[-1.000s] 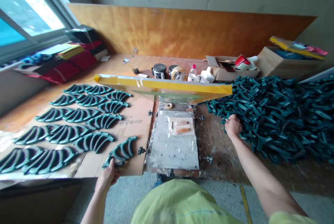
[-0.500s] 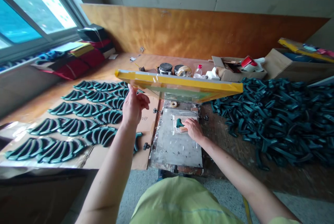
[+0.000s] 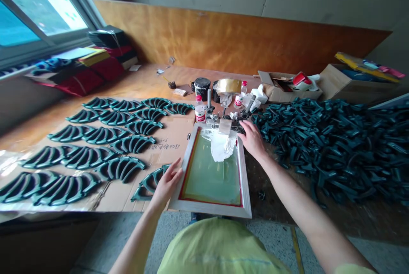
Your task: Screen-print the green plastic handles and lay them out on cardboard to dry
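A screen-printing frame (image 3: 246,184) with a green mesh and red border lies flat on the bench in front of me. White ink (image 3: 221,146) is pooled at its far end, beside a squeegee blade (image 3: 225,126). My left hand (image 3: 167,184) rests on the frame's near-left edge, fingers curled over it. At the frame's far-right corner my right hand (image 3: 253,138) touches the edge by the ink, fingers bent; nothing shows in it. A dark green curved plastic part (image 3: 150,182) lies just left of my left hand.
Rows of green curved parts (image 3: 96,137) lie on cardboard at the left. A large heap of the same parts (image 3: 335,142) fills the right. Behind the frame stand ink cans (image 3: 202,87), a tape roll (image 3: 229,86), small bottles and cardboard boxes (image 3: 287,88).
The raised frame has come down flat onto the bench. My left hand moved from its upper edge to its near-left side. My right hand left the platen and went to the far-right corner.
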Tool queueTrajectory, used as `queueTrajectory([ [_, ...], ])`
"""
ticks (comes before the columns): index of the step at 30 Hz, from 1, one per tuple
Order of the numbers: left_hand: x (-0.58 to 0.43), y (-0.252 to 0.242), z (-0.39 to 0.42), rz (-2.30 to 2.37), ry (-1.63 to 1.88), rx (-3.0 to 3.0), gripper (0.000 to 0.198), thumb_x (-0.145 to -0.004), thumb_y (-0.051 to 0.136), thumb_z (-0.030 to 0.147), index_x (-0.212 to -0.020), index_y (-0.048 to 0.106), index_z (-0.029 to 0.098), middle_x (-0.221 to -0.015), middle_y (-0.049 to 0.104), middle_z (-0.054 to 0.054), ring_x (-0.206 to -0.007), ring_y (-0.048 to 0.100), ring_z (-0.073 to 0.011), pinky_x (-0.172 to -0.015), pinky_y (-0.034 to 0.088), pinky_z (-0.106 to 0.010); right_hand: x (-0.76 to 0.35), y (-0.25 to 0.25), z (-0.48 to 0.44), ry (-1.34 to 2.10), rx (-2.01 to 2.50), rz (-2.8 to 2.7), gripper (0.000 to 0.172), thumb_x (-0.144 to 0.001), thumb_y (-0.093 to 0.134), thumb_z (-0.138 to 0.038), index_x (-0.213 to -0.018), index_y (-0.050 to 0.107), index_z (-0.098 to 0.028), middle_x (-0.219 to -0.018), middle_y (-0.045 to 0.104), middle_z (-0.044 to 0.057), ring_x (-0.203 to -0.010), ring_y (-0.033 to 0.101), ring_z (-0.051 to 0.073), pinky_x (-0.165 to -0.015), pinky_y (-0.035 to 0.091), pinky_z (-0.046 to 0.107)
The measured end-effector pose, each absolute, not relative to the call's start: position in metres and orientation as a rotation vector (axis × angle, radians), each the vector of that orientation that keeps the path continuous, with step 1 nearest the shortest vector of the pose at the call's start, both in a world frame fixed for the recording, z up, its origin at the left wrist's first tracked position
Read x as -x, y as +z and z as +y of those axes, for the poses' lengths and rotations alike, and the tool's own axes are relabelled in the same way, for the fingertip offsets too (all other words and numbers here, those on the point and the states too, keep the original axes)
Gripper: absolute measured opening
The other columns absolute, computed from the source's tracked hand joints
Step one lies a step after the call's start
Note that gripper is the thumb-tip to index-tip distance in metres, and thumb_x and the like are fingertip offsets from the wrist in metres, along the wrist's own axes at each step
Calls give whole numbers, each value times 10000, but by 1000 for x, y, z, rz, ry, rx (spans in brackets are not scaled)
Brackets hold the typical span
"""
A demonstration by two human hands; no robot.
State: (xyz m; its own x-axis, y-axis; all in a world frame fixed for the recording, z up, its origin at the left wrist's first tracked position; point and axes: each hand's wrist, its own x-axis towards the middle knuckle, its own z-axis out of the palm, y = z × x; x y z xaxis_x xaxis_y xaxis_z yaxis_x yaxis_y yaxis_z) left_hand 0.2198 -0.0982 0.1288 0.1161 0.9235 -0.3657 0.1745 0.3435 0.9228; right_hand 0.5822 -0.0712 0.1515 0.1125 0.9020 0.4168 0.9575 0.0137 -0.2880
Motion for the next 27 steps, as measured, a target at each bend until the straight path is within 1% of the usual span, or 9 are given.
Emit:
queueTrajectory([
  [2, -221, 102, -100, 1353, 715, -1097, 899, -713, 678, 617, -1474, 403, 224, -772, 692, 11, -687, 661, -179, -619, 520, -259, -566, 157, -45, -129, 1880, -1914, 509, -824, 662, -195, -1314, 530, -152, -1325, 541, 155, -1208, 500, 287, -1009, 433, 420],
  [3, -221, 91, -99, 1350, 691, -1102, 901, -732, 658, 615, -1493, 366, 229, -760, 677, 20, -671, 650, -168, -614, 512, -253, -558, 158, -35, -102, 1914, -1963, 487, -808, 677, -181, -1276, 548, -151, -1271, 572, 154, -1175, 516, 286, -972, 450, 405],
  [6, -220, 74, -95, 1372, 666, -1113, 858, -753, 634, 617, -1475, 396, 219, -727, 653, 27, -651, 638, -163, -610, 501, -249, -539, 153, -21, 48, 2095, -2061, 262, -800, 676, -162, -1058, 631, -174, -986, 671, 99, -975, 595, 245, -817, 475, 319],
  [9, -216, 70, -93, 1373, 651, -1113, 828, -746, 638, 620, -1435, 454, 199, -726, 663, 16, -672, 644, -172, -626, 504, -255, -533, 143, -37, 109, 2103, -2177, 112, -810, 633, -134, -911, 651, -177, -879, 682, 77, -873, 606, 213, -744, 457, 280],
  [15, -216, 70, -94, 1360, 651, -1083, 801, -729, 649, 630, -1388, 501, 198, -761, 695, -2, -693, 665, -188, -641, 512, -272, -548, 140, -94, 147, 1624, -2516, 286, -752, 497, 34, -866, 666, -167, -877, 676, 71, -888, 587, 192, -750, 437, 277],
  [20, -218, 77, -94, 1361, 653, -1067, 788, -720, 659, 634, -1354, 531, 183, -761, 697, -14, -687, 671, -195, -618, 510, -272, -555, 147, -83, 193, 1570, -2477, 142, -783, 584, -75, -782, 657, -197, -779, 656, 29, -788, 580, 183, -725, 428, 281],
  [22, -219, 82, -94, 1365, 651, -1072, 775, -722, 660, 633, -1340, 540, 181, -750, 692, -15, -689, 673, -201, -609, 508, -271, -548, 138, -78, 89, 1650, -2334, 145, -804, 569, -78, -807, 664, -187, -806, 667, 47, -814, 581, 199, -731, 435, 296],
  [24, -219, 88, -94, 1359, 653, -1079, 767, -728, 660, 626, -1339, 535, 180, -743, 689, -14, -688, 672, -201, -603, 507, -270, -540, 125, -84, 0, 1648, -2264, 230, -805, 509, -18, -864, 674, -168, -871, 683, 79, -878, 582, 216, -774, 449, 321],
  [27, -219, 94, -94, 1342, 658, -1075, 746, -740, 659, 611, -1338, 528, 185, -753, 691, -13, -693, 669, -196, -603, 509, -266, -535, 112, -107, 3, 1533, -2295, 295, -812, 477, 9, -949, 680, -156, -955, 694, 103, -933, 585, 224, -831, 465, 349],
])
